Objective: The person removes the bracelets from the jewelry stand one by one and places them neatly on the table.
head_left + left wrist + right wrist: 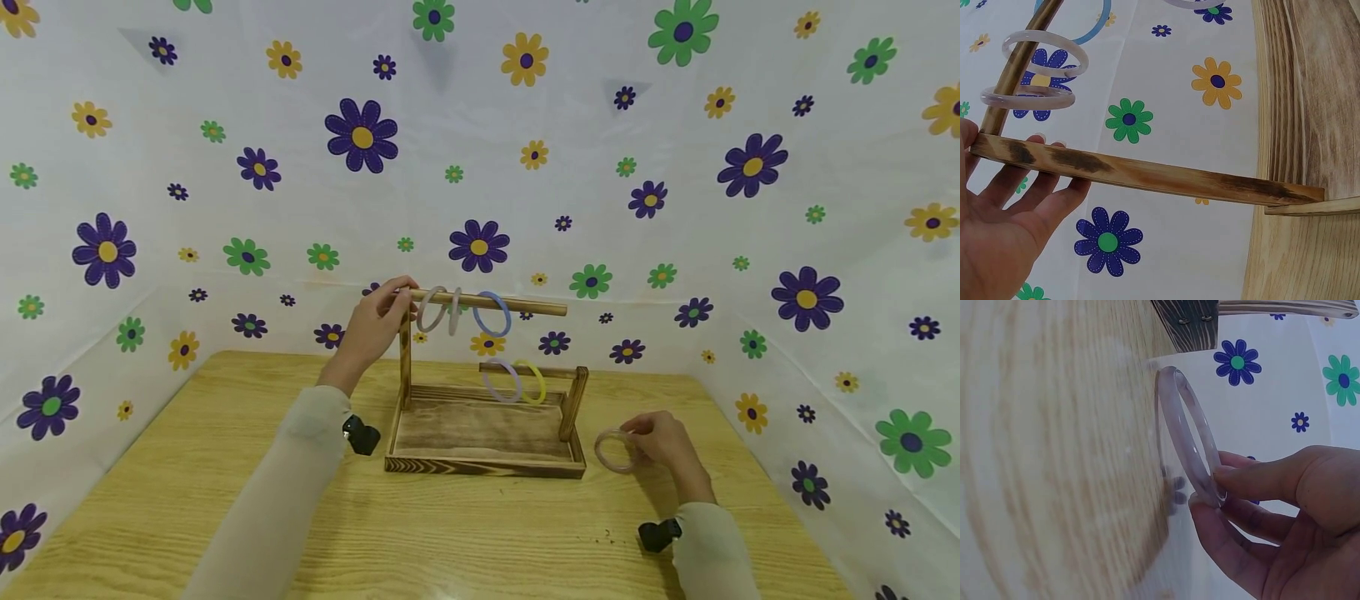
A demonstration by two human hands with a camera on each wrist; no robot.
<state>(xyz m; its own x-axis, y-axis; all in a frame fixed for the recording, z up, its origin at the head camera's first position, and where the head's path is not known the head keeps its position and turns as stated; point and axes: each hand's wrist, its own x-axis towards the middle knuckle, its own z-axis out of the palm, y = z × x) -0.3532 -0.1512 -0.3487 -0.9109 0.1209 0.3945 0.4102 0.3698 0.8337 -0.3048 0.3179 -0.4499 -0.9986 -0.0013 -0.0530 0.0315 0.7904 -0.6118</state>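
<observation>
Pale sleeves (270,483) extend over a wooden table (172,450) and its two-barred rack (483,467). The left hand (373,327) grips the rack's upper left corner; the right hand (663,439), beside the rack's right end, pinches a translucent bangle (1175,412) between thumb and fingers. One blue bangle (507,321) hangs on the upper bar (538,307).

A wood-grain table (465,533) with a wooden rack (483,465) and dark specks (608,532) on it.

My left arm (281,475) stretches forward, left fingers (1060,203) gripping high; my right arm (712,550) reaches lower, right fingers (1225,547) pinching against the thumb (1266,482).
</observation>
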